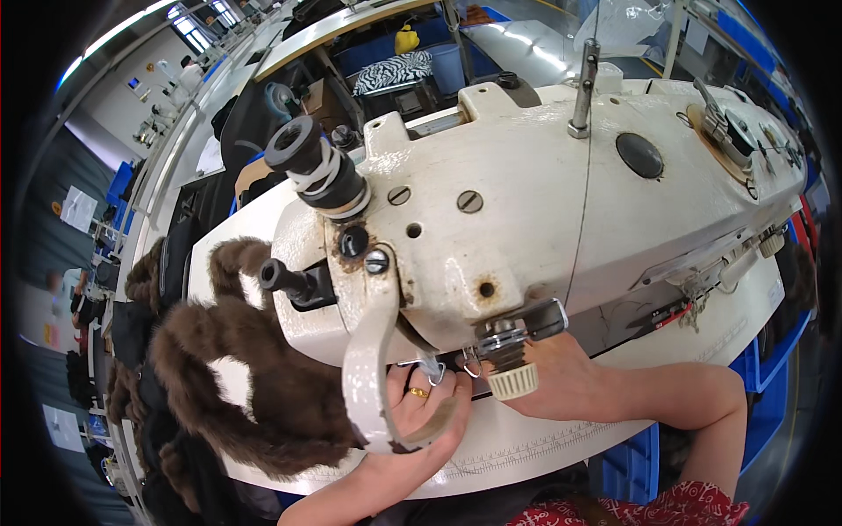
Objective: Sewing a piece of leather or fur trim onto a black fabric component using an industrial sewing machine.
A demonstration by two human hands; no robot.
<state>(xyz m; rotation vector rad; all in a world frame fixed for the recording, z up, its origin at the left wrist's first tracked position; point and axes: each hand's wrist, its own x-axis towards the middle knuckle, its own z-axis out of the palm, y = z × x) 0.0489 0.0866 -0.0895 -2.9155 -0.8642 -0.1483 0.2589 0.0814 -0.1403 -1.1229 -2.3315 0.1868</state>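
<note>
A cream-white sewing machine (517,202) fills the middle, its paint chipped and rust-stained. Behind its curved white lever (373,377), my left hand (419,405), with a gold ring, is closed, fingers bent and pressed together near the needle area. What its fingertips hold is hidden. My right hand (545,373) reaches under the machine head, behind the ribbed tension knob (513,382), close to the left hand; its fingers are out of sight. Brown fur pieces (298,399), looped like strips, lie left of the lever and run up close to my left hand.
The white machine table (491,451) carries a printed ruler scale along its near edge. Dark garments and more fur (180,465) hang at the left. Blue bins (630,465) stand below the table at the right. Other workbenches (342,35) stretch away behind.
</note>
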